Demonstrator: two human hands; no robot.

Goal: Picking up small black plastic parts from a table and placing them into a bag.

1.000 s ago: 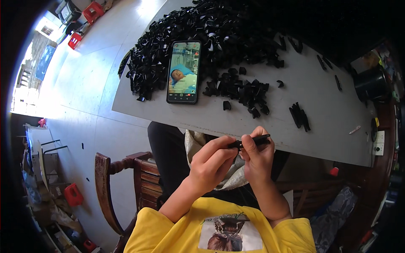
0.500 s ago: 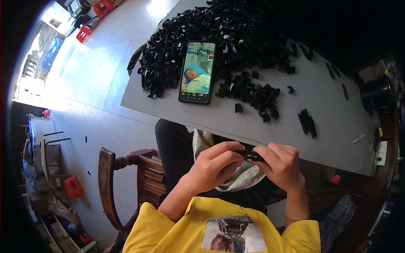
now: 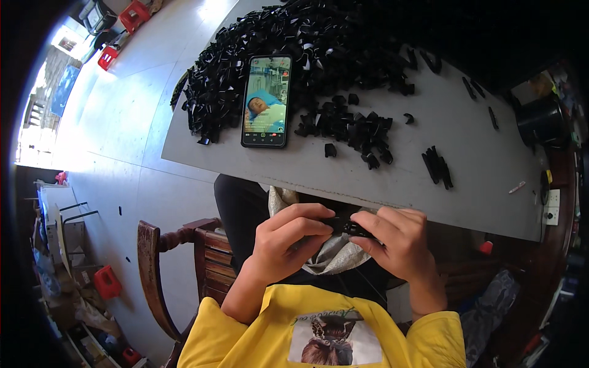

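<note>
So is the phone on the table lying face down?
No, the phone lies face up on the grey table, its lit screen showing a picture, beside the pile of black parts.

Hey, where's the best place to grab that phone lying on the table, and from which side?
Take the phone by its two long edges, coming down from above. It lies flat, screen up, and its near short end is free of clutter, while black plastic pieces crowd its far end and press along both sides.
</note>
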